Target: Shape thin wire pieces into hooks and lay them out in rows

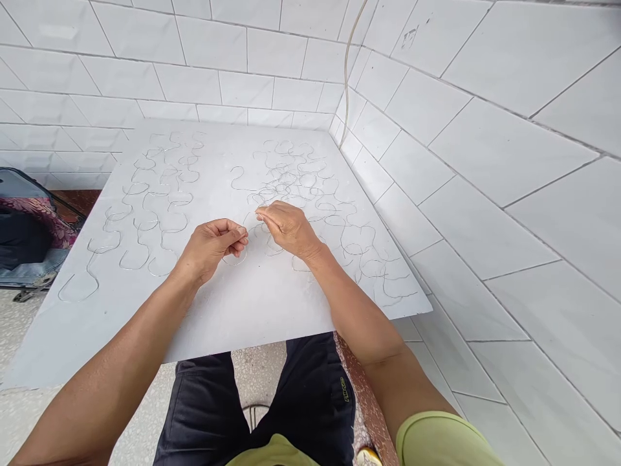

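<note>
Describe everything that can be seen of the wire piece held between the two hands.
The wire piece is thin, silvery metal bent into curves, like the other wire pieces lying on the white board. The left hand pinches its rounded lower loop, and the right hand pinches its upper end with the fingers. It is near the board's middle; whether it touches the board is unclear.
</note>
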Demonstrator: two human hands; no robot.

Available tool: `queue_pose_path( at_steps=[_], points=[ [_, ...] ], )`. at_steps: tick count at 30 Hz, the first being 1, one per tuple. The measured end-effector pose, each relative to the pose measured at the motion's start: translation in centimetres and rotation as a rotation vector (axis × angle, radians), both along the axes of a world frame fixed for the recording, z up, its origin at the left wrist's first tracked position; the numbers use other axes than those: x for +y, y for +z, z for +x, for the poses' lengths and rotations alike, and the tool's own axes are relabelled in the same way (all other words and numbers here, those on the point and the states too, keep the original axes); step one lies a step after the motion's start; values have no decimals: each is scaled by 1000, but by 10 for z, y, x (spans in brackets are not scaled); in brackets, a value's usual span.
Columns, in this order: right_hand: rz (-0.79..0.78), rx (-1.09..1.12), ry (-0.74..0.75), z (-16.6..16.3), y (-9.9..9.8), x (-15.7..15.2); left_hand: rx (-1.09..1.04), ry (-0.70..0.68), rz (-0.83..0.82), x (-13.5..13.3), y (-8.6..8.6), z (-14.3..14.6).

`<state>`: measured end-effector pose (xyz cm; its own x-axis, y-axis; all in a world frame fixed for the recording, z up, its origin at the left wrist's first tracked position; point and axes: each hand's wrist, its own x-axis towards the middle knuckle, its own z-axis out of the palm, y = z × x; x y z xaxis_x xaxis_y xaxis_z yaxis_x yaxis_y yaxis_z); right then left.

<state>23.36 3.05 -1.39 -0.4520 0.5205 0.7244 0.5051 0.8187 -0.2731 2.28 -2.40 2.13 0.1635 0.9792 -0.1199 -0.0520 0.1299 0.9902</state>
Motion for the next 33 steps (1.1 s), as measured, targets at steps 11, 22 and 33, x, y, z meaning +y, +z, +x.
queue_pose_path(
  at_steps=[11, 22, 33],
  points=[
    [-191, 54, 2, -6, 3, -7, -26, -23, 0, 1, -2, -1],
    [-754, 503, 189, -14, 21, -23, 98, 126, 124, 3, -1, -4],
    [-1166, 269, 355, -20, 18, -25, -88, 165, 110, 3, -9, -4]
  ],
)
